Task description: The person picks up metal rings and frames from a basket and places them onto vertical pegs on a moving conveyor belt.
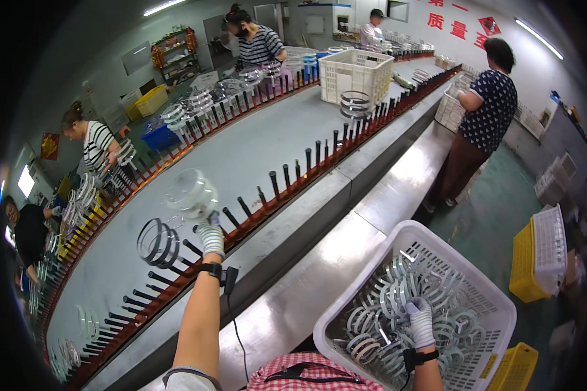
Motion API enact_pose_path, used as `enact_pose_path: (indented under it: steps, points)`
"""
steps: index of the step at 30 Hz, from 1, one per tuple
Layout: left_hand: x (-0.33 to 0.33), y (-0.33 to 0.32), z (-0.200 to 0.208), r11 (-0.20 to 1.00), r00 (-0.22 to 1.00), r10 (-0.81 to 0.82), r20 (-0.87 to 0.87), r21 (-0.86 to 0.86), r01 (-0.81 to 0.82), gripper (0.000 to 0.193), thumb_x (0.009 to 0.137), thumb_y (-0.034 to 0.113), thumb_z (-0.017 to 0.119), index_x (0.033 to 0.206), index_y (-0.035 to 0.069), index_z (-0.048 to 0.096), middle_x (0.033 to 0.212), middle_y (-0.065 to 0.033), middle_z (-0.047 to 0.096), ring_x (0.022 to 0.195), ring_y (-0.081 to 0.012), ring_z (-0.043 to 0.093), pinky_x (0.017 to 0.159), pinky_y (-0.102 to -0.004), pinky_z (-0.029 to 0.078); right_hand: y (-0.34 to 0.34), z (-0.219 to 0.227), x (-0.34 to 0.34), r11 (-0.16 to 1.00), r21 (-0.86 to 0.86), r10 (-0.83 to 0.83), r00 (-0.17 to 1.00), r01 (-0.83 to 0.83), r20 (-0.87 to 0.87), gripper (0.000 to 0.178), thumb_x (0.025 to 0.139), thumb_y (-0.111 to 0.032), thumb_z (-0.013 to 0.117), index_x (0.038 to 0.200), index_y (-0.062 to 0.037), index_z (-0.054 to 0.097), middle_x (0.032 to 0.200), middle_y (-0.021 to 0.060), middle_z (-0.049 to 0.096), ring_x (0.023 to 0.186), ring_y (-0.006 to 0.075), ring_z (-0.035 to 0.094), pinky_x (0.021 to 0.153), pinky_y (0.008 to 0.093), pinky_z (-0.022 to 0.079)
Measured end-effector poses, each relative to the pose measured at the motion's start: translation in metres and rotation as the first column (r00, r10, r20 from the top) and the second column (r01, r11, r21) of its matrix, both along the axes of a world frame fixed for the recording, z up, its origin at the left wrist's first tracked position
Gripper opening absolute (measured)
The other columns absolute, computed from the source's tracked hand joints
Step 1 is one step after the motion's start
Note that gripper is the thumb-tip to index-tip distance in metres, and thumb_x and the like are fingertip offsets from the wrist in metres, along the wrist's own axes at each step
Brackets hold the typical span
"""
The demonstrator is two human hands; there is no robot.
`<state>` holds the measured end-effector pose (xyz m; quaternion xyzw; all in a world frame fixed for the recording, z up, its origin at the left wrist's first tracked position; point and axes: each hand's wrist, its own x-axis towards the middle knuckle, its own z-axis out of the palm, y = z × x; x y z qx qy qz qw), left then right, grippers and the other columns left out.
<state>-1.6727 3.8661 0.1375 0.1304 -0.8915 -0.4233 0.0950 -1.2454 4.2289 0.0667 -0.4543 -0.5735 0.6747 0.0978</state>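
Observation:
My left hand (210, 238), in a striped white glove, reaches over the near row of black pegs. Its closed fingers meet the lower edge of a motion-blurred bunch of clear rings (192, 190); the exact grip is hard to see. Just left of it, several black-rimmed rings (156, 242) hang at a peg. Down in a white plastic basket (411, 229) at the lower right, my right hand (421, 322), gloved alike, has its fingers curled on pale, clear rings (398, 287) with shiny metal tabs. The rings partly hide its fingertips.
A long grey table (254, 146) is edged with upright black pegs (274, 184). A metal ledge (319, 260) runs along its near side. Across it stands a white crate (355, 75). Several people work around it, one (489, 104) at right. Yellow and white crates (535, 254) are stacked right.

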Motion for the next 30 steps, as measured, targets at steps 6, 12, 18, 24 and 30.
enact_pose_path:
  steps: [6,12,18,24,30]
  points:
    - [-0.008,-0.052,-0.005,0.925,0.945,-0.153,-0.289,-0.379,0.034,0.035,0.086,0.026,0.054,0.112,0.003,0.055,0.112,-0.0192,0.057,0.102,-0.0374,0.051,0.086,-0.041,0.04,0.011,0.044,-0.012,0.997,0.024,0.076,0.995,-0.075,-0.059,0.013,0.081,-0.019,0.056,0.086,-0.0064,0.055,0.065,0.0002,0.055,0.047,0.0063,0.047,0.041,0.0212,0.037]
    - [0.025,-0.045,-0.018,0.973,0.994,-0.092,-0.061,-0.219,0.076,0.043,0.088,0.031,0.05,0.118,0.0,0.048,0.122,-0.0184,0.05,0.112,-0.0324,0.047,0.093,-0.0354,0.037,0.027,0.058,-0.04,0.961,0.215,0.208,0.967,-0.173,-0.149,0.013,0.081,-0.01,0.054,0.09,-0.0008,0.056,0.074,0.0021,0.056,0.065,0.0098,0.049,0.059,0.0233,0.042]
    - [0.153,0.075,-0.047,0.714,0.696,-0.699,0.164,0.211,0.668,0.065,0.08,0.025,0.063,0.132,0.001,0.032,0.115,-0.0205,0.052,0.108,-0.0273,0.05,0.093,-0.0327,0.038,0.03,0.121,-0.096,0.93,-0.046,0.347,0.913,-0.365,-0.214,0.021,0.084,-0.021,0.055,0.092,-0.0015,0.056,0.071,0.0018,0.055,0.055,0.0073,0.05,0.05,0.0205,0.041]
    - [0.181,0.179,0.018,0.358,0.097,-0.898,0.43,0.582,0.73,0.046,0.084,0.022,0.059,0.123,0.0,0.046,0.102,-0.0119,0.058,0.093,-0.0146,0.053,0.086,-0.0268,0.041,0.054,0.14,-0.136,0.841,-0.184,0.459,0.851,-0.509,-0.257,0.025,0.083,-0.024,0.056,0.095,-0.0014,0.055,0.073,0.0006,0.056,0.055,0.0053,0.05,0.051,0.0182,0.041]
    - [0.136,0.215,-0.002,0.365,0.097,-0.924,0.369,0.782,0.506,0.046,0.085,0.018,0.06,0.125,0.001,0.044,0.107,-0.0038,0.055,0.097,-0.0136,0.05,0.085,-0.0267,0.043,0.113,0.152,-0.151,0.882,-0.016,0.448,0.849,-0.47,-0.28,0.051,0.087,-0.028,0.053,0.126,0.0011,0.039,0.106,0.009,0.056,0.071,0.01,0.058,0.056,0.0201,0.044]
